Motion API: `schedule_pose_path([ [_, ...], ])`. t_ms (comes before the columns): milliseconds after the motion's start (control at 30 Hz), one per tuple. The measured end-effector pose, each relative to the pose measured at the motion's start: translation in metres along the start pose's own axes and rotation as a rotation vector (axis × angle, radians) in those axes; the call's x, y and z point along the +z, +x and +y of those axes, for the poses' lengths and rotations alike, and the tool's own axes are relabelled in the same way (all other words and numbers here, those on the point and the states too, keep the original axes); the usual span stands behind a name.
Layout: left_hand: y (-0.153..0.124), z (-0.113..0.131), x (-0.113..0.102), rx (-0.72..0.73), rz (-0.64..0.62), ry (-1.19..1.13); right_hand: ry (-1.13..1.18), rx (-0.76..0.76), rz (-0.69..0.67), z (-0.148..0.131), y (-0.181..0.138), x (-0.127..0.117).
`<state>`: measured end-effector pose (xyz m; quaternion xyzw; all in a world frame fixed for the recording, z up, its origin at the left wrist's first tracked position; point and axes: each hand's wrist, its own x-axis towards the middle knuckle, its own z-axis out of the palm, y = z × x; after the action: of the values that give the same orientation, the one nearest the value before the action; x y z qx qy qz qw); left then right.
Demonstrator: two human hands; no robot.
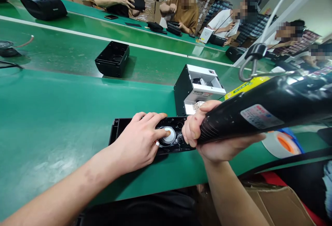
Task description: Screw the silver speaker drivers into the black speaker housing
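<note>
Left hand (141,139) is laid flat, palm down and fingers spread, on a black plastic housing (121,127) that lies along the near edge of the green counter (52,115); nothing is gripped, and the fingertips are pressed beside a round white and silver speaker part (169,135) seated in the housing. Right hand (207,136) is clenched around the ribbed front of a black electric screwdriver (259,111), which is held nearly level, its tip end pointed at the housing just right of the speaker part. The tip itself is hidden by the fingers. A white label is seen on the screwdriver's body, and a grey hook (252,60) on a white cable is hung above its rear part.

Just behind the housing, a black and white box-shaped device (198,89) is stood on the counter. Toward the right edge, a roll of tape (281,144) with an orange core is laid flat. Farther back, near the middle of the counter, 1 open black casing (112,59) is set alone. At the far edge, several seated people are seen with black parts in their hands.
</note>
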<state>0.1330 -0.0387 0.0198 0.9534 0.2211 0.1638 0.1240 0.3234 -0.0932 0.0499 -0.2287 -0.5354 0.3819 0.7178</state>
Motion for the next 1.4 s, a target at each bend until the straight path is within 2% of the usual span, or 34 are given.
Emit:
schedule_pose_path([
  [167, 0.002, 0.0, -0.007, -0.002, -0.064, 0.009, 0.005, 0.021, 0.007, 0.0, 0.003, -0.005],
  [300, -0.002, -0.009, -0.014, 0.007, -0.093, 0.063, -0.036, -0.074, 0.051, -0.032, 0.017, -0.017],
  [400, -0.009, -0.022, -0.016, 0.007, -0.104, 0.095, -0.171, -0.207, 0.185, -0.061, 0.034, -0.03],
  [467, -0.014, -0.03, -0.015, 0.021, -0.121, 0.104, -0.281, -0.302, 0.293, -0.07, 0.047, -0.039],
  [533, -0.018, -0.037, -0.016, 0.042, -0.137, 0.111, -0.333, -0.373, 0.342, -0.068, 0.06, -0.048],
  [600, -0.02, -0.04, -0.017, 0.061, -0.138, 0.124, -0.353, -0.392, 0.336, -0.059, 0.07, -0.055],
  [767, -0.021, -0.04, -0.017, 0.073, -0.113, 0.171, -0.384, -0.34, 0.367, -0.033, 0.075, -0.062],
  [900, -0.024, -0.041, -0.012, 0.049, -0.107, 0.167, -0.384, -0.305, 0.349, -0.025, 0.073, -0.065],
  [1100, -0.031, -0.047, -0.008, 0.082, -0.09, 0.119, -0.371, -0.287, 0.338, -0.027, 0.066, -0.063],
  [1233, -0.028, -0.043, -0.011, 0.061, -0.08, 0.11, -0.366, -0.295, 0.334, -0.034, 0.058, -0.056],
  [1400, -0.022, -0.033, -0.02, 0.004, -0.161, 0.039, -0.346, -0.324, 0.339, -0.052, 0.056, -0.045],
])
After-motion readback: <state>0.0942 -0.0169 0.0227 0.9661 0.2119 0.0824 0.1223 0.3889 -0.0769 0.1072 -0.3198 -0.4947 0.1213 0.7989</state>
